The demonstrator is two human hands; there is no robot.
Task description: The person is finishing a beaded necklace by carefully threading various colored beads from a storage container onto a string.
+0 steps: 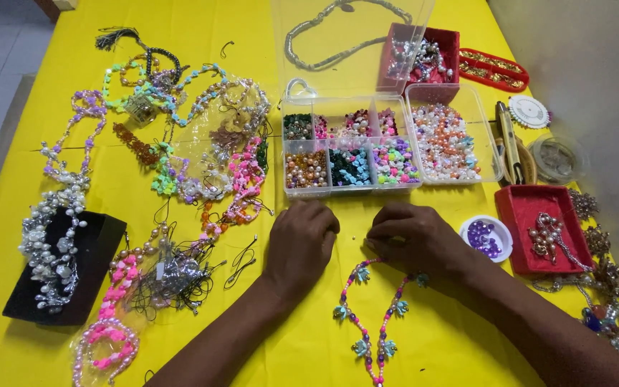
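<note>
My right hand (413, 240) fingers pinch top end of bead strand (371, 315) on yellow worktop (23, 351). Left hand (301, 244) curled, grip unclear. Strand long, part-strung; bead box (352, 154) near, open.

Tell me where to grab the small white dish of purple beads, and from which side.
Take the small white dish by its bare outer rim, pinched from above on the near edge. It is shallow and open-topped, and the red tray crowds its right side.
</note>
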